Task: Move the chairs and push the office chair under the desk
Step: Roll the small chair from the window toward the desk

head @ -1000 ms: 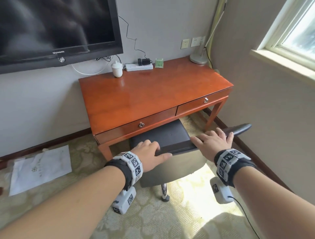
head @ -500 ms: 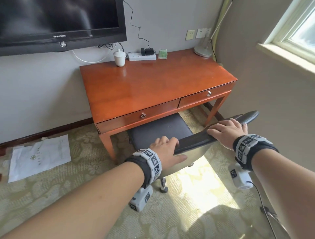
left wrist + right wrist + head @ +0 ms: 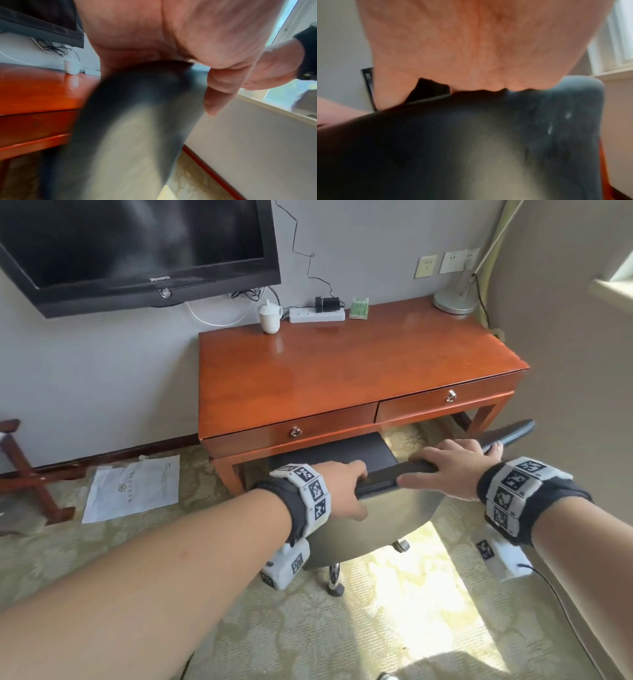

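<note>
From the head view, over the person's forearms, the office chair (image 3: 383, 508) stands in front of the wooden desk (image 3: 342, 371), its dark seat partly beneath the drawer front and its backrest out on the near side. Both hands sit on the backrest's top edge. The left hand (image 3: 342, 491) wraps that edge near its left end, fingers curled over the far side and thumb on the near face. The right hand (image 3: 448, 467) grips the same edge further right, fingers over the top. On the desk's far side a white lidded cup (image 3: 270, 318) stands beside a power strip (image 3: 317, 314), with a lamp base (image 3: 454, 301) at the right corner. A television (image 3: 137, 251) hangs on the wall above, and a sheet of paper (image 3: 133, 487) lies on the patterned carpet (image 3: 342, 628) left of the desk.

Down at the left wrist, the palm presses over the rounded top of the blurred grey backrest, thumb (image 3: 217, 97) hooked down its near face; the other hand shows just beyond.

At the right wrist, the palm lies on the backrest's dark top edge; the fingers are hidden behind it.
</note>
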Tool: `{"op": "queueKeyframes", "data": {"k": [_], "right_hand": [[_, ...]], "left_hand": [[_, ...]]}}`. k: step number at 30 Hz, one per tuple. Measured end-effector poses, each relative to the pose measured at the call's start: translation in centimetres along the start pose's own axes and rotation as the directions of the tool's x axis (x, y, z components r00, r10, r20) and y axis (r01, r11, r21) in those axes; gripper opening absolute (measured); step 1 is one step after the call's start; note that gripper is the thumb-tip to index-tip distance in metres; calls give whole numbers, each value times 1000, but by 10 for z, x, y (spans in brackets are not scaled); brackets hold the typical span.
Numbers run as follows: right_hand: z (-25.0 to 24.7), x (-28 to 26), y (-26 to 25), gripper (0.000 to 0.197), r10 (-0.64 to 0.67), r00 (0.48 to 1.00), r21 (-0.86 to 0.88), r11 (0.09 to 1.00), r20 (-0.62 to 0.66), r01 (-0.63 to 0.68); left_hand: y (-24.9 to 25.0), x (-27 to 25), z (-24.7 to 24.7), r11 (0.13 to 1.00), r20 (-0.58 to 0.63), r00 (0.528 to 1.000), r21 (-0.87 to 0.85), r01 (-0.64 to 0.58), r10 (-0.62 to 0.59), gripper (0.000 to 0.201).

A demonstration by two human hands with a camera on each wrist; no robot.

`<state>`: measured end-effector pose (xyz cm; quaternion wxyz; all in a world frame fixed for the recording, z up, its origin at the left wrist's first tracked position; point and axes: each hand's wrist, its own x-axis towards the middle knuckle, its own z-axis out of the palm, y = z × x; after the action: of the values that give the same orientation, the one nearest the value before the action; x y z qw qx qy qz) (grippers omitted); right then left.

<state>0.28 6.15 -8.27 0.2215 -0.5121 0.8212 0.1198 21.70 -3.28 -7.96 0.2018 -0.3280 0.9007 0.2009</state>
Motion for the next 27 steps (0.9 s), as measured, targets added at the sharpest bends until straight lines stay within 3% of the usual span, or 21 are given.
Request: {"op": "queueKeyframes", "data": {"k": [4, 8, 12, 14, 16, 22, 27], "right_hand": [[-7, -3, 32, 63, -124, 992, -192, 974, -3, 121], [-24, 9, 62, 48, -256, 961, -258, 940, -107, 221], [-40, 26, 69, 90, -262, 960, -181, 953, -96, 242], [-34, 27, 60, 94, -275, 961, -172, 949, -35, 265], [-22, 23, 45, 76, -288, 958, -211, 936, 1, 281], [5, 1, -22, 76, -280, 955, -301, 923, -100, 240], [25, -12, -73, 62, -242, 963, -265, 942, -119, 204]], "left_hand": [[65, 21, 10, 992, -67, 996, -122, 43, -52, 56], [66, 31, 22, 981, -131, 979, -135, 136, -153, 61], [50, 24, 24, 977, -200, 963, -154, 148, -178, 50], [37, 11, 29, 978, -223, 956, -129, 165, -190, 43], [18, 0, 34, 976, -236, 948, -94, 195, -212, 41], [-52, -33, 31, 951, -307, 900, -114, 287, -309, 43], [-102, -49, 28, 945, -329, 887, -157, 288, -325, 40]]}}
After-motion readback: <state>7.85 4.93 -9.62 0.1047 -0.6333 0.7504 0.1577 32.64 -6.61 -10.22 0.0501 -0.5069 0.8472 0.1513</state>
